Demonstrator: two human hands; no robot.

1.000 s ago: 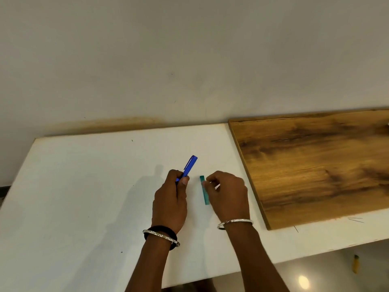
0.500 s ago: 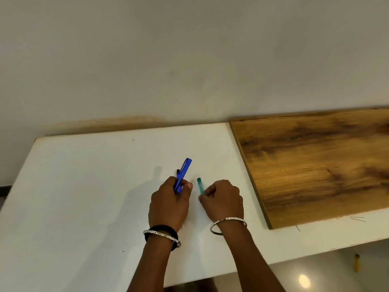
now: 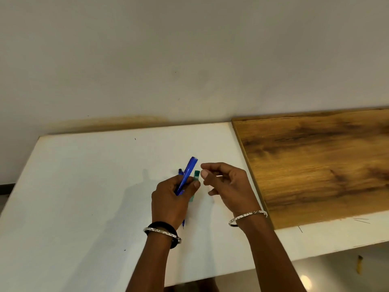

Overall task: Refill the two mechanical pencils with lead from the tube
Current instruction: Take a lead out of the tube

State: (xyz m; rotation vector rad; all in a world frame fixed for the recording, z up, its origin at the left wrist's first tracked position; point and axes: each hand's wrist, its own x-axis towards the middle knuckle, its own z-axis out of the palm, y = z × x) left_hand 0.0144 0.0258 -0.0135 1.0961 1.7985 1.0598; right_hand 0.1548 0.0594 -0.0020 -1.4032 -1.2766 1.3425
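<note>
My left hand (image 3: 170,199) grips a bright blue mechanical pencil (image 3: 190,168), which points up and away. The same hand's thumb pins the green lead tube (image 3: 196,175) beside the pencil. A second, darker blue pencil (image 3: 180,171) shows its end behind the first, and its tip sticks out below the hand; it seems to be in the same grip. My right hand (image 3: 228,186) hovers just right of the tube with curled fingers. Its thumb and forefinger pinch a small pale piece (image 3: 219,176), apparently the tube's cap.
The white table (image 3: 84,186) runs left and toward me. A brown wooden board (image 3: 315,165) lies on its right part, close to my right hand. A bare wall rises behind. A small yellow object (image 3: 359,265) lies on the floor at lower right.
The green tube passed from my right hand into my left, next to the pencil. My right hand drew back a little to the right and lifted, fingers pinched.
</note>
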